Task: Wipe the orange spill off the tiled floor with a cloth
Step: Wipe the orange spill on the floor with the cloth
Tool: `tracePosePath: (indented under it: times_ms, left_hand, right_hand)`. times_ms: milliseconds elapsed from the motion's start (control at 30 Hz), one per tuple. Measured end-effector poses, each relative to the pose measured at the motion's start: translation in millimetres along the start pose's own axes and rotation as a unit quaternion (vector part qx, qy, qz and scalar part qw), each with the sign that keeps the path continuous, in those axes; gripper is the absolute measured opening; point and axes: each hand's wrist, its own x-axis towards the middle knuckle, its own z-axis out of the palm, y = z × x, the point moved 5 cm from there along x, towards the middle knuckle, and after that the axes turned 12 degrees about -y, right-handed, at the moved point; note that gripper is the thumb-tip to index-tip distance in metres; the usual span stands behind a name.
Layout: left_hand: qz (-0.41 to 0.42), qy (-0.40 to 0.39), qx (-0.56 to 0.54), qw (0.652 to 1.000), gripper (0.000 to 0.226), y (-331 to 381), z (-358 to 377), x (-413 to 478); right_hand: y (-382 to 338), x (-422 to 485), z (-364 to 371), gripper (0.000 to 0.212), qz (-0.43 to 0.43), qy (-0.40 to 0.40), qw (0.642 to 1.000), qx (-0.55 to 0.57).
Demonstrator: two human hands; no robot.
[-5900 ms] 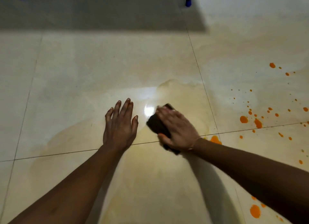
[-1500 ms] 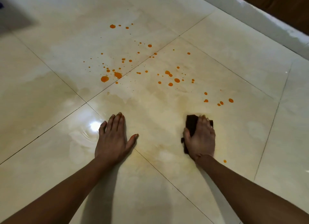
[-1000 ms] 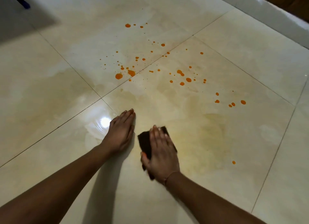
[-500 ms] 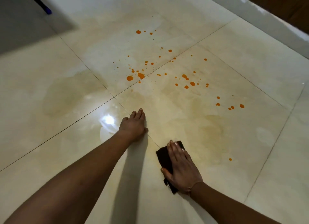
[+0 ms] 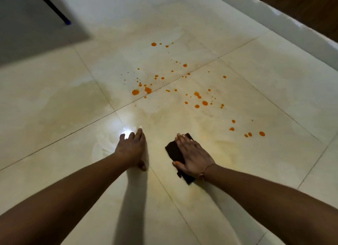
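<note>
The small dark brown folded cloth is judged soft, light and limp, probably damp, so it would bunch or slip free if dragged by one edge. It is best held down under a flat palm with the fingers laid across its top. It is pressed against the glossy cream tiled floor beneath the right hand, whose fingers lie straight, with nothing curled round the fabric. Dark corners show past the fingertips, on the thumb side and behind the wrist. The left hand is laid flat on bare tile near the cloth's thumb side, and nothing is held in it. The scattered bright orange spill droplets lie ahead of the fingertips, well apart from the cloth. A faint yellowish film is seen around the pressing hand, and the glazed tile is judged slippery.
</note>
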Motion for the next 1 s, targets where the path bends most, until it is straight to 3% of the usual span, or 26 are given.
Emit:
tracePosePath:
  times_ms: [200,367,467,633,700,767,833,900,1000]
  left_hand:
    - [-0.039,-0.007,-0.046,0.998,0.119,4,1,-7]
    - [-0.080,0.007,-0.108,0.991,0.102,24,-12,-20]
    - [-0.083,0.025,-0.220,0.972,0.115,51,-3,-39]
    - [-0.131,0.033,-0.255,0.958,0.115,76,22,-75]
    - [-0.157,0.041,-0.288,0.944,0.107,70,29,-89]
    - [-0.179,0.042,-0.305,0.934,0.100,66,41,-106]
    - [-0.192,0.032,-0.314,0.929,0.099,67,59,-121]
    - [-0.187,0.003,-0.319,0.929,0.104,70,79,-131]
    - [-0.157,-0.051,-0.317,0.934,0.126,82,102,-134]
  right_hand:
    - [76,31,-38,0.089,-0.047,-0.027,0.994,-0.090]
    - [89,-38,2,0.089,-0.123,-0.012,0.990,-0.075]
    - [104,-49,18,0.084,-0.093,0.031,0.994,-0.052]
    - [79,9,0,0.086,0.010,0.104,0.994,0.019]
    - [53,-14,18,0.083,-0.073,0.097,0.992,0.013]
    - [33,-64,54,0.082,-0.189,0.042,0.981,-0.028]
    - [48,-92,66,0.082,-0.234,0.028,0.970,-0.054]
    - [77,-82,58,0.081,-0.170,0.074,0.982,-0.047]
    - [73,-47,31,0.081,0.021,0.150,0.987,0.049]
